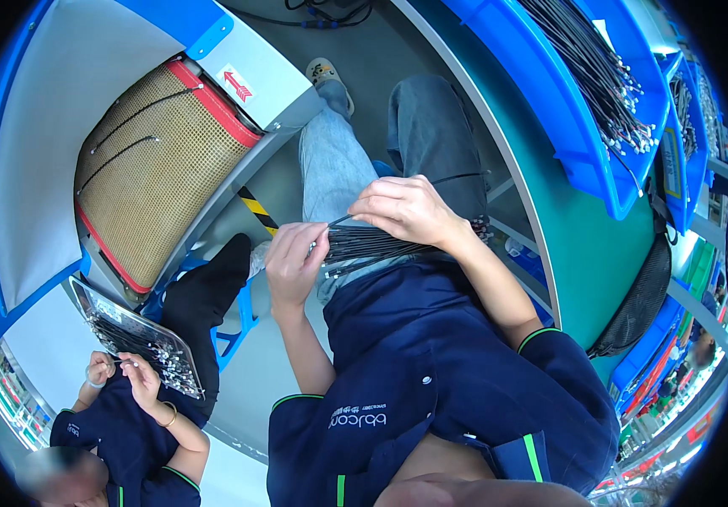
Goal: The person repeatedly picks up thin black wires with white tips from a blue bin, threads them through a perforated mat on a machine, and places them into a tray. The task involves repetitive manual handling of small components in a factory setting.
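Over my lap, my left hand (290,260) is closed on one end of a thin black cable, by its small pale connector. My right hand (404,209) pinches the same black cable (341,220) a short way along, fingertips pressed together. The cable runs on past the right hand, its far part standing out above my thigh. Beneath both hands a bundle of black cables (362,245) lies across my lap, partly covered by my right wrist and forearm. Pale connectors show at the bundle's right end.
At left is a mesh conveyor belt (152,169) with red edges, carrying two black cables. A co-worker sits lower left, handling a cable over a cable-filled tray (179,351). To the right, a green tabletop (579,253) holds a blue bin (588,182) of cables and a black bag (637,304).
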Demonstrator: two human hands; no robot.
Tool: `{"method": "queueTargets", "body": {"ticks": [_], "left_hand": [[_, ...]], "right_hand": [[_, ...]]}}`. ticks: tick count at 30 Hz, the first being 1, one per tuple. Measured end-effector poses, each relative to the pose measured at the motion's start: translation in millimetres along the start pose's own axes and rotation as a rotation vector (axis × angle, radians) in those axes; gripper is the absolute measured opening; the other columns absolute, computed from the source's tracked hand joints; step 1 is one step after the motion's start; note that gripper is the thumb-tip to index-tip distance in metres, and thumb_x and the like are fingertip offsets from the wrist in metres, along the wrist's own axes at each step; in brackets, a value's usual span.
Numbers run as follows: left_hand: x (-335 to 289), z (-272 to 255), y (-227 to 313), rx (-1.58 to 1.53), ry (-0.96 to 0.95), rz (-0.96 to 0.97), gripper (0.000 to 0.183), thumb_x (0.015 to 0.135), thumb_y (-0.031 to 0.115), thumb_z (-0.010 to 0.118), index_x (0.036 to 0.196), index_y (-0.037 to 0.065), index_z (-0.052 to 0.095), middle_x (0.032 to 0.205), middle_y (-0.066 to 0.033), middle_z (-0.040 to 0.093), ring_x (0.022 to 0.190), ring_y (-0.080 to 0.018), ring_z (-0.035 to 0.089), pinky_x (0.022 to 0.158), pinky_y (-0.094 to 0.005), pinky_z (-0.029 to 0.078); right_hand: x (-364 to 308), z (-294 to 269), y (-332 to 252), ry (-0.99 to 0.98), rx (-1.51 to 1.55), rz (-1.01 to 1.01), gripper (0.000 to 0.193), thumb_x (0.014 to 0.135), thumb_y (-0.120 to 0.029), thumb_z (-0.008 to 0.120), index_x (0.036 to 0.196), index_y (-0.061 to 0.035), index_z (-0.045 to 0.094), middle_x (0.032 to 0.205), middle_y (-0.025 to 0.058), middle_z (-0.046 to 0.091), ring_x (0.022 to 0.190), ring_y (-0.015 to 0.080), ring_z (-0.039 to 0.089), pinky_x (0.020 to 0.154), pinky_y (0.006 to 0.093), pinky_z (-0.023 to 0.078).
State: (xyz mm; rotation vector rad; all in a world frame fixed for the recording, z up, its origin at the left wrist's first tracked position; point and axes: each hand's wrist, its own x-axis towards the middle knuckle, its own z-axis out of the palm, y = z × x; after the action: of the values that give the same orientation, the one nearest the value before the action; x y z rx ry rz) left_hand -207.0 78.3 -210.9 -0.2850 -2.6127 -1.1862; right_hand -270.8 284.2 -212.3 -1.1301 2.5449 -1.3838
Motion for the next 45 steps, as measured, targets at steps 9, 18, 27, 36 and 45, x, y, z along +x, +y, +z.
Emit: {"method": "queueTargets", "body": {"ticks": [9,18,27,36,45], "left_hand": [[-31.6,-53.0,-39.5,0.192,0.059,-0.259,0.014,0.071,-0.004,0.071,0.083,0.001,0.066,0.079,-0.0092,0.065,0.075,-0.0235,0.062,0.068,-0.0317,0.049],[-56.9,-75.7,-57.2,0.242,0.104,-0.294,0.011,0.077,-0.003,0.069,0.087,0.0,0.065,0.082,-0.0077,0.066,0.072,-0.0168,0.06,0.066,-0.0271,0.048],[-60.7,-81.9,-58.4,0.251,0.11,-0.275,0.01,0.078,-0.004,0.068,0.086,0.0,0.064,0.082,-0.0076,0.067,0.072,-0.0168,0.06,0.066,-0.0267,0.048],[-58.8,-81.4,-57.4,0.21,0.107,-0.265,0.013,0.075,-0.006,0.069,0.086,0.0,0.064,0.081,-0.0085,0.066,0.074,-0.0205,0.061,0.069,-0.0299,0.049],[-24.1,-94.6,-85.5,0.253,0.125,-0.251,0.009,0.077,-0.002,0.068,0.084,0.0,0.063,0.083,-0.0094,0.065,0.079,-0.0246,0.062,0.073,-0.0326,0.048]], "right_hand": [[-6.2,-39.3,28.6,-0.05,-0.146,0.095,0.013,0.08,-0.02,0.068,0.083,-0.0071,0.066,0.079,0.0051,0.06,0.08,0.0231,0.058,0.074,0.0349,0.048],[-17.4,-42.9,31.2,-0.011,0.022,0.29,0.014,0.08,-0.014,0.069,0.089,-0.0027,0.069,0.082,0.0075,0.066,0.076,0.022,0.065,0.067,0.0323,0.052],[-13.0,-47.7,22.7,0.004,0.046,0.286,0.01,0.078,-0.011,0.072,0.083,-0.0025,0.068,0.079,0.0065,0.066,0.07,0.02,0.062,0.063,0.0301,0.05],[-11.0,-43.6,22.0,0.098,-0.006,0.189,0.01,0.074,-0.007,0.074,0.081,-0.0027,0.07,0.071,0.0051,0.064,0.065,0.0171,0.058,0.059,0.029,0.046],[16.0,-28.2,32.7,0.171,-0.15,0.066,0.013,0.07,-0.006,0.076,0.082,-0.0048,0.07,0.073,0.0044,0.064,0.065,0.0183,0.056,0.059,0.0295,0.044]]}}
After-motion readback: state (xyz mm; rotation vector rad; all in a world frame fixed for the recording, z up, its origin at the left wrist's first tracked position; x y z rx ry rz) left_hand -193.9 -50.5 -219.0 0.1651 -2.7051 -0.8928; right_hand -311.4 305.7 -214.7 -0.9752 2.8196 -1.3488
